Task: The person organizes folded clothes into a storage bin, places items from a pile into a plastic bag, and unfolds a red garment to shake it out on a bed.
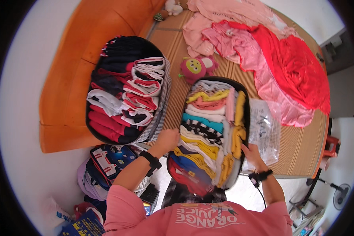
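Close to my body is a dark-rimmed fabric storage box [246, 115] filled with folded clothes [205, 129] in yellow, white, teal, red and other colours. Its near end juts past the table's front edge. My left hand [168, 141] grips its left side, and my right hand [252, 154] grips its right side, thumb on the rim. To the left stands a second storage box [162, 118] with checked sides, packed with folded red, white and navy clothes [126, 97]. The undersides of both boxes are hidden.
A cardboard-covered table [295, 147] carries a plush toy [199, 67], a clear plastic bag [264, 135] and a heap of red and pink fabric [292, 73]. An orange sofa [73, 79] lies at left, with backpacks [106, 168] below it. A fan [341, 196] stands at right.
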A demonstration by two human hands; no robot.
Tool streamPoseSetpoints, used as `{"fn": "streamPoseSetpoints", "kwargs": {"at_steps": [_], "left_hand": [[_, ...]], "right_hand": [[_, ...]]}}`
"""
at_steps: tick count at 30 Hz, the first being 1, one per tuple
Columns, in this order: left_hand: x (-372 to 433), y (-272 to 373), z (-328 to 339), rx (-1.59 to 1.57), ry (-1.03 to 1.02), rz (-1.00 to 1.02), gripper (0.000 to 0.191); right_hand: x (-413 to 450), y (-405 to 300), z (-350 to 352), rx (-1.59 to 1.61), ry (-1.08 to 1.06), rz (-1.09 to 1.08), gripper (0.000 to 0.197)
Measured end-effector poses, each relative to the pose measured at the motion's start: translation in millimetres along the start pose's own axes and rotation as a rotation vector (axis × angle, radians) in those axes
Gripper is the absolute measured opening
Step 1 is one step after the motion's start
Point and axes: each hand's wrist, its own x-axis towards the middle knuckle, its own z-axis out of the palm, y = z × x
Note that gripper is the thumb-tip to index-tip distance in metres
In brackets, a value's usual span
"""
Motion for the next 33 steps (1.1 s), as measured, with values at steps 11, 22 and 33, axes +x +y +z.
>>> {"fn": "streamPoseSetpoints", "kwargs": {"at_steps": [11, 22, 33], "left_hand": [[-63.7, 70.1, -225.0, -0.151, 0.490, 0.359, 0.021], [-149.7, -90.0, -433.8, 0.231, 0.709, -0.022, 0.019], [-147.9, -137.0, -307.8, 0.027, 0.016, -0.308, 0.072]], "right_hand": [[-82.7, -201.7, -70.0, 0.624, 0.174, -0.265, 0.024], [-7.3, -437.3, 103.1, 1.014, -0.036, -0.593, 0.021], [61.4, -441.9, 239.4, 0.236, 0.298, -0.559, 0.033]]}}
